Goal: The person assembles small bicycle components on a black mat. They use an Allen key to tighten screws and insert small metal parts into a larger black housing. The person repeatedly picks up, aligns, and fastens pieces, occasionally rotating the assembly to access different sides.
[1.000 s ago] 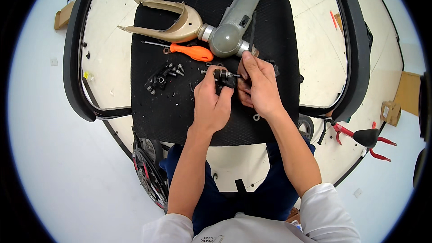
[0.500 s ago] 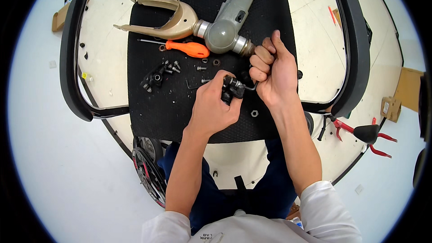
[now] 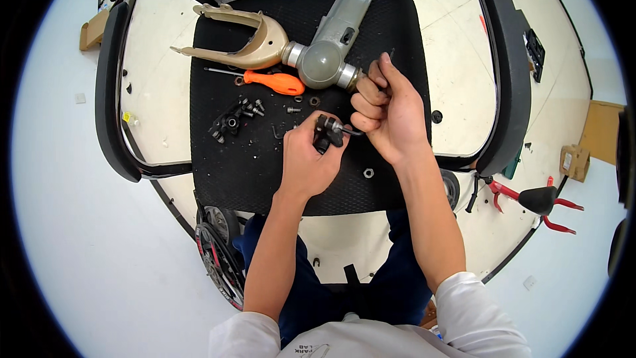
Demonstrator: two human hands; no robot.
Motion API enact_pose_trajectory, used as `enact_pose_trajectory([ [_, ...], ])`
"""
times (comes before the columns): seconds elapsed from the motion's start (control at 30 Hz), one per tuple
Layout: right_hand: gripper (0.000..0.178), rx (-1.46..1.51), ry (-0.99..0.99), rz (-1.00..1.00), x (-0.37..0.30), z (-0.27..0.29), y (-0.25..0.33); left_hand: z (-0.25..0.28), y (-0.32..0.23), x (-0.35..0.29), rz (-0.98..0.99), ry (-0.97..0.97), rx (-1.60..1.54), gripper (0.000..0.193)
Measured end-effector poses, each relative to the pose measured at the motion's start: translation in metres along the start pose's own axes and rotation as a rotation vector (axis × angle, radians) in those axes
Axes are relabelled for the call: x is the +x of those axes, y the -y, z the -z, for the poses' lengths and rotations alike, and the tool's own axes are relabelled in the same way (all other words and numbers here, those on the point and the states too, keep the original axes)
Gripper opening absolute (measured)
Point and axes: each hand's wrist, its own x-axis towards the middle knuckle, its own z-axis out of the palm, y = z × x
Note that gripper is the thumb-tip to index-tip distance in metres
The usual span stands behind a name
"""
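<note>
My left hand (image 3: pixel 303 162) is closed around a small black bracket-like metal part (image 3: pixel 326 131), perhaps a brake caliper, with a bolt at its top. My right hand (image 3: pixel 396 118) is curled round an L-shaped hex key (image 3: pixel 355 133). The key's short arm reaches to the bolt side of the black part; its far end pokes out above my fist. Just under the left hand's fingers, a second small hex key (image 3: pixel 276 132) lies on the black chair seat (image 3: pixel 245 189). A silver nut (image 3: pixel 368 173) rests between my wrists.
A gold fork (image 3: pixel 268 43) joined to a grey frame tube (image 3: pixel 322 65) lies across the seat's back. Beside it are an orange-handled screwdriver (image 3: pixel 278 83), a similar black part with bolts (image 3: pixel 228 121) and a loose bolt (image 3: pixel 293 110). Armrests (image 3: pixel 114 93) flank the seat.
Both hands and the black part have shifted slightly left in view, and the part is turned a little. The hex key's far end now shows above my right fist. Both grips are kept.
</note>
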Motion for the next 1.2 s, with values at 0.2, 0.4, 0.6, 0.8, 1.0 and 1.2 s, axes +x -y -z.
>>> enact_pose_trajectory([
  [0.2,0.041,0.153,0.124,-0.102,0.0,0.008,0.013,-0.006,-0.003,-0.004,-0.032,0.062,-0.103,0.011],
  [0.4,0.04,-0.194,0.01,-0.014,-0.01,-0.001,0.018,0.007,-0.007,0.005,0.28,-0.075,-0.295,0.015],
  [0.6,0.038,0.083,0.068,-0.121,-0.003,0.003,0.004,0.02,-0.003,0.013,0.387,0.006,-1.107,0.017],
  [0.8,0.038,-0.137,-0.021,-0.089,0.001,-0.007,-0.017,0.016,0.0,0.011,0.382,-0.01,-1.162,0.015],
  [1.0,0.038,-0.212,-0.092,-0.068,0.002,-0.013,-0.024,0.013,-0.002,0.01,0.3,-0.026,-1.044,0.018],
  [1.2,0.037,-0.246,-0.137,-0.093,0.002,-0.014,-0.024,0.017,-0.004,0.006,0.235,-0.013,-1.003,0.02],
])
